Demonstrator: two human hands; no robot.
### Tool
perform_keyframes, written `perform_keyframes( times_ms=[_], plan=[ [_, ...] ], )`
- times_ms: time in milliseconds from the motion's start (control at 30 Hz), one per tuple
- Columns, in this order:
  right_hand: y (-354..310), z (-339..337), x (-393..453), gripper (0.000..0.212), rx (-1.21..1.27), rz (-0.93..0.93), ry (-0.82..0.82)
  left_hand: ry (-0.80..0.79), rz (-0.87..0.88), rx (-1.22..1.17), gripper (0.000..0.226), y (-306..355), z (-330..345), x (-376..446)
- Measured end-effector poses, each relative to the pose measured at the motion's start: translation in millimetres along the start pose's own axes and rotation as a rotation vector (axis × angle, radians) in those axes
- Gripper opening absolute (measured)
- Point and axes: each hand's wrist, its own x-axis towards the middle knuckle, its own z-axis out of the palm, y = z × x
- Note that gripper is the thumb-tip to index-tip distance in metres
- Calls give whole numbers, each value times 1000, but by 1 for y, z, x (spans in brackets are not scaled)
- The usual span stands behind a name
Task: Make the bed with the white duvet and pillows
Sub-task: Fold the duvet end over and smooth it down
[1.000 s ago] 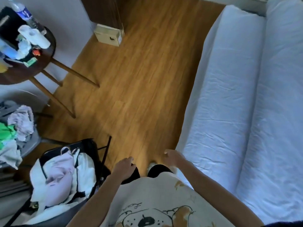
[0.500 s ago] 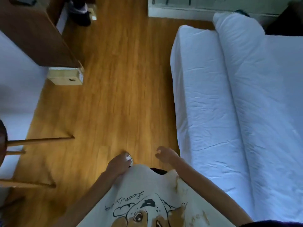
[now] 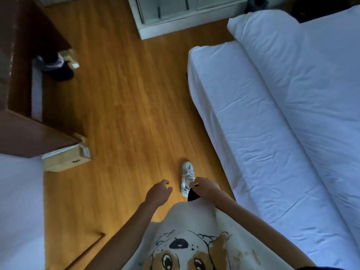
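The bed (image 3: 243, 117) fills the right side, its mattress covered by a white sheet. A white duvet (image 3: 311, 78) lies folded lengthwise along the bed's top, its rounded end near the far corner. No pillow is in view. My left hand (image 3: 158, 191) hangs low over the wooden floor with loosely curled fingers, holding nothing. My right hand (image 3: 205, 187) swings beside the bed's edge, fingers loosely curled and holding nothing, just above my white sneaker (image 3: 186, 177).
A dark wooden desk (image 3: 29, 106) stands at the left with a small pale box (image 3: 66, 158) at its corner. Dark shoes (image 3: 56, 67) lie under it. A white cabinet base (image 3: 181, 18) stands at the far end of the floor strip.
My view has swung toward the foot of the bed while I walk along it. The round table and clothes chair have left the frame. Both hands stay low and hold nothing.
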Motion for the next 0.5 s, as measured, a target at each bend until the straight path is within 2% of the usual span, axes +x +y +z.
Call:
perform_keyframes(
  times_ms=[233, 500],
  plan=[
    [-67, -193, 90, 44, 35, -59, 66, 53, -28, -26, 44, 87, -148, 101],
    [-134, -342, 200, 45, 47, -47, 71, 45, 47, 10, 42, 146, -305, 226]
  ],
)
